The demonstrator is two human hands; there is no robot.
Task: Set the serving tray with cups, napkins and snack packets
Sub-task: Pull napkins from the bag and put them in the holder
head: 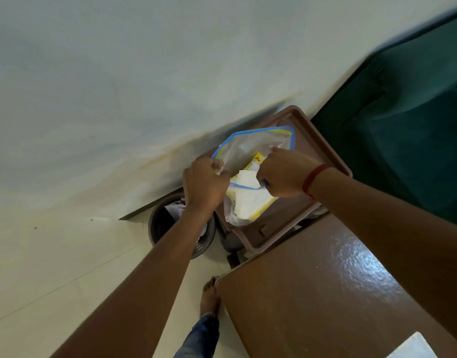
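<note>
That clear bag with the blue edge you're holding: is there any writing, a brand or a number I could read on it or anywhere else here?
"Z" plus a blurred stroke: black print on the yellow packet inside the zip bag; the rest is hidden by the right hand.
Small print below it on the same packet: too blurred to read.
Brown tray, wooden table, waste bin: no writing visible.

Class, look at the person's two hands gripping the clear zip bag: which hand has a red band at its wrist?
The right hand, pinching the clear blue-edged zip bag over the brown plastic tray; the left hand has a bare wrist.
</note>
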